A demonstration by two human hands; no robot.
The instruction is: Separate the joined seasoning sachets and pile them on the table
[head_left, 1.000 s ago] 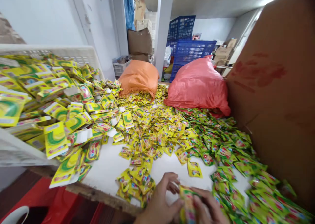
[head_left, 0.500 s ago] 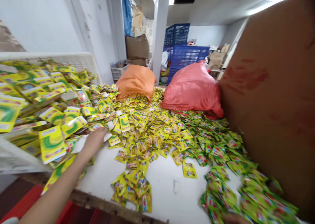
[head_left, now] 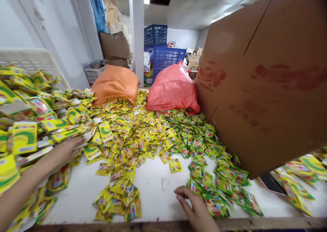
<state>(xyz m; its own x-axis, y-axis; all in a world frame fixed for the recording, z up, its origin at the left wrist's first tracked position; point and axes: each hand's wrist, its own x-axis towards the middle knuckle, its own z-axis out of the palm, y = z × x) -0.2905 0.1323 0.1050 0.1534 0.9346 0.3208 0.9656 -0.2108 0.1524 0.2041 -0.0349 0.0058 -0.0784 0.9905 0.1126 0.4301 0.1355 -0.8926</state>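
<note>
At the edge of a heap of small yellow-and-green cardboard boxes (head_left: 25,137), my left hand (head_left: 66,152) is closed on one small box; blur and the neighbouring boxes hide much of it, but a pale flap shows by the fingertips. My right hand (head_left: 195,208) hovers near the table's front edge, thumb and index finger apart, nothing between them. Just beside it lie green sachets (head_left: 216,204). Yellow sachets (head_left: 120,199) form a small pile between the hands, and one single yellow sachet (head_left: 175,165) lies farther in on the white tabletop (head_left: 155,187).
An orange sack (head_left: 114,84) and a red sack (head_left: 172,89) lie at the back, sachets spread before them. A large cardboard carton (head_left: 255,99) stands at right, with a dark flat phone-like object (head_left: 273,183) by its base. A white crate (head_left: 28,58) backs the boxes.
The view has swung right, showing more of the carton and the things beyond it. My right hand has come up from the bottom edge, off the green sachets. My left hand stays at the boxes.
</note>
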